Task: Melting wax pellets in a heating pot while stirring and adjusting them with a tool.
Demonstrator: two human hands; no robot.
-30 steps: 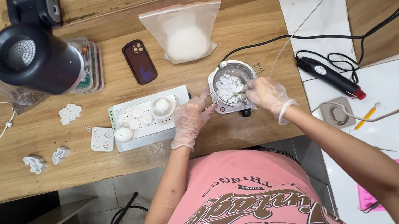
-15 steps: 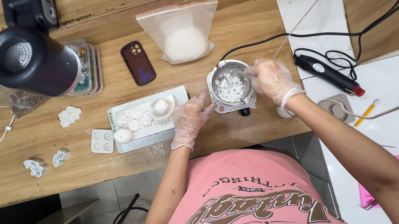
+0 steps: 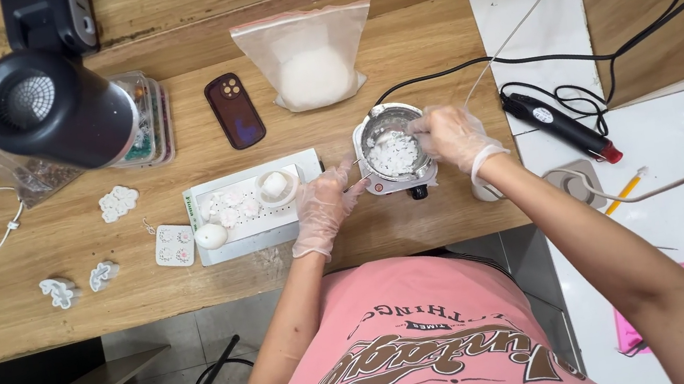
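Observation:
A small metal pot [image 3: 371, 135] holding white wax chunks [image 3: 395, 155] sits on a little white hot plate [image 3: 399, 183] in the middle of the wooden desk [image 3: 105, 299]. My gloved left hand [image 3: 325, 209] rests at the pot's left side, its fingertips pinched on the thin pot handle. My gloved right hand [image 3: 453, 136] hovers over the pot's right rim. Its fingers are closed on a thin stirrer that reaches into the chunks and is mostly hidden by the glove.
A white tray [image 3: 302, 164] with small white moulded pieces lies left of the pot. Behind are a dark phone [image 3: 235, 110] and a clear bag of white granules [image 3: 311, 57]. A black round lamp head [image 3: 53, 104] hangs far left; a black heat tool [image 3: 558, 124] and cables lie right.
My right hand lifted from the middle of the pot to its right rim, then came back in slightly over the upper right edge. The left hand stayed at the handle.

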